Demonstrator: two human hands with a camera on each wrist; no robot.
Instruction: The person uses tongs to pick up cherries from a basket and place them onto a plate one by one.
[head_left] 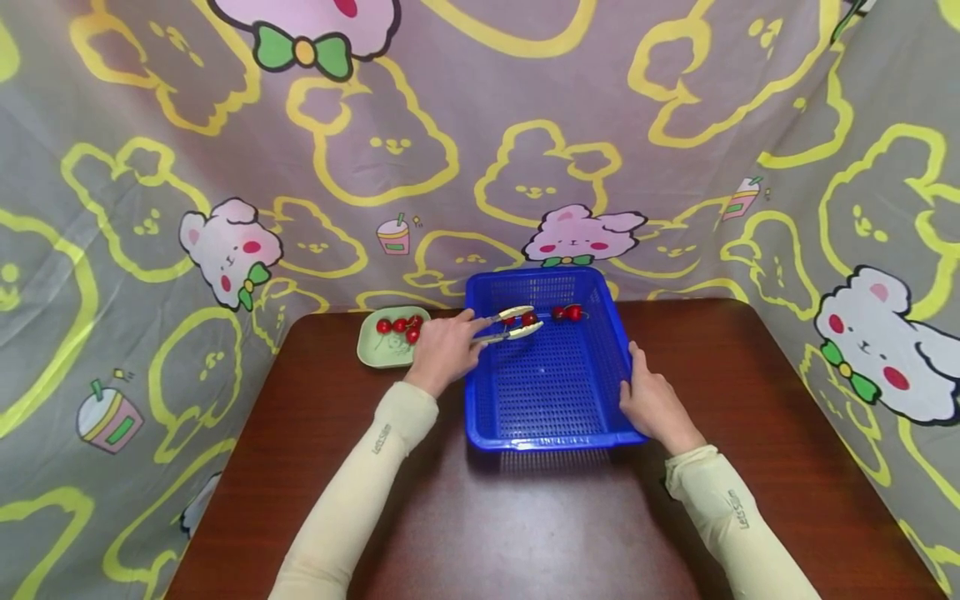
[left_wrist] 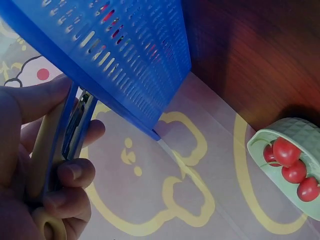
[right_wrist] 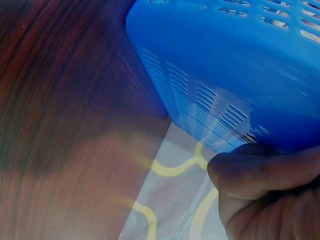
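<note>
My left hand (head_left: 444, 352) holds a pair of tongs (head_left: 523, 331) with cream tips, reaching over the left rim of a blue plastic basket (head_left: 551, 379). Dark red cherries (head_left: 529, 319) show between the tong tips; whether the tips pinch them I cannot tell. Two more cherries (head_left: 573, 312) lie farther right inside the basket, near its back. In the left wrist view, fingers curl round the tong handles (left_wrist: 45, 150), and the basket wall hides the tips. My right hand (head_left: 656, 404) grips the basket's right rim, its thumb along the edge.
Left of the basket, a pale green dish (head_left: 372, 354) holds several red cherries (head_left: 401, 326) with stems, partly behind my left hand. Both stand on a dark brown wooden table (head_left: 480, 533). A patterned cloth (head_left: 465, 167) rises behind the table and at both sides.
</note>
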